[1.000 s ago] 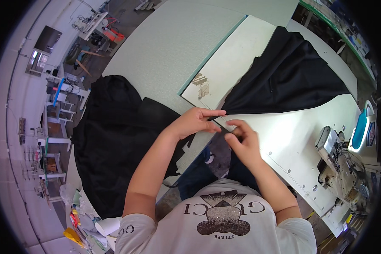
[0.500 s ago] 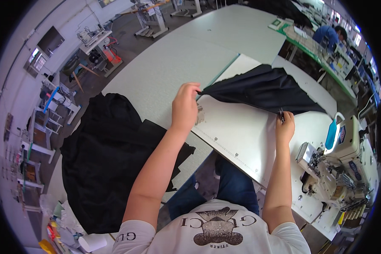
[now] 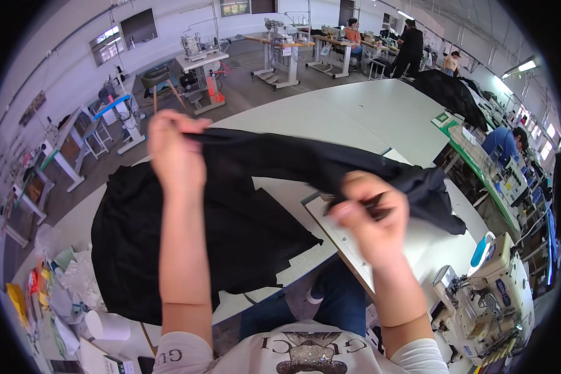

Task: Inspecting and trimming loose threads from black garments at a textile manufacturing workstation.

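Observation:
Lifted above the table, a long piece of black fabric (image 3: 280, 149) stretches between my hands, its right part draping over the white machine table (image 3: 411, 249). My left hand (image 3: 176, 153) is closed on the fabric's left end. Blurred by motion, my right hand (image 3: 380, 218) grips the fabric's near edge. A small dark tool (image 3: 375, 204) shows in that hand too; its kind is too smeared to make out. Below the left hand, a larger heap of black fabric (image 3: 162, 243) lies spread on the pale table (image 3: 330, 112).
An overlock sewing machine (image 3: 505, 293) stands at the right, with a blue-tipped hook-shaped piece (image 3: 479, 250) above it. Scraps and a white roll (image 3: 106, 325) lie at lower left. A person in blue (image 3: 503, 144) works at a green-edged table (image 3: 474, 165). Other people are farther back.
Both hands have moved left, carrying the black fabric off the machine table and partly over the heap. The left hand has gone farthest. The view has tilted up, showing more of the room.

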The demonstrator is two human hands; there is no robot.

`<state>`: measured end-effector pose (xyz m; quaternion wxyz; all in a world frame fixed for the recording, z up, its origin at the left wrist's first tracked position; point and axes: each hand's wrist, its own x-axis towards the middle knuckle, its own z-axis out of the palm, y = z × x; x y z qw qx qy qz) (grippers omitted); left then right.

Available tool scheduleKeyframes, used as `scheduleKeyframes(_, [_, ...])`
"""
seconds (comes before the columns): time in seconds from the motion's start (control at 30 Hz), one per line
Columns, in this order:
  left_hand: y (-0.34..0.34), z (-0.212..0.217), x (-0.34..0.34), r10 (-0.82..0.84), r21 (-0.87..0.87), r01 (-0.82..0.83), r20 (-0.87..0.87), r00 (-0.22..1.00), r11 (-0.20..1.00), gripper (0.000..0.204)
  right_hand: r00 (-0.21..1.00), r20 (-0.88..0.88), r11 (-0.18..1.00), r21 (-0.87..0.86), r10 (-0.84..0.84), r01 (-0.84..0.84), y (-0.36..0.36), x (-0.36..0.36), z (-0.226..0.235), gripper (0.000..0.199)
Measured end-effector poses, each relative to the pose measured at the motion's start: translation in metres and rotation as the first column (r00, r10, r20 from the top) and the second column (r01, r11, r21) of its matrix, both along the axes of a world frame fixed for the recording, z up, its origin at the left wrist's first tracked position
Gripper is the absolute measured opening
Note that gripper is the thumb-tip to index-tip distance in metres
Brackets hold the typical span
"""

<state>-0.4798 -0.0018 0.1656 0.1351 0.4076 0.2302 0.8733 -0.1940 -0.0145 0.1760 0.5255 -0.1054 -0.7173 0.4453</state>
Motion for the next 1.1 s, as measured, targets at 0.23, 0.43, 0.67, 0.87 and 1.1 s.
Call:
scheduleKeyframes(0.23, [-0.218,0.045,-0.211,-0.171,0.495,0.184,-0.072,0.983,0.849,0.012,0.697,0.007,0.697,-0.006,0.717,-0.717,-0.076,-0.068,0.026,0.017])
scheduleKeyframes(0.43, [-0.146,0.028,-0.103,0.822,-0.132,-0.946,-0.469,0.324,0.297,0.016,0.941,0.223,0.821,-0.564,0.253,-0.088,0.013,-0.042,-0.041,0.011])
scheduleKeyframes(0.67, [-0.101,-0.025,-0.072,0.458,-0.436,-0.621,-0.426,0.78,0.652,0.019,0.93,0.332,0.784,-0.614,0.157,0.087,0.061,0.0,-0.106,0.013])
scheduleKeyframes(0.87, [-0.091,-0.032,-0.065,0.379,-0.495,-0.526,-0.37,0.848,0.691,0.019,0.9,0.379,0.793,-0.605,0.213,0.068,0.074,0.015,-0.123,0.008])
scheduleKeyframes(1.1, [-0.089,-0.032,-0.049,0.365,-0.505,-0.53,-0.393,0.844,0.681,0.018,0.9,0.389,0.802,-0.591,0.197,0.08,0.083,0.023,-0.14,0.008])
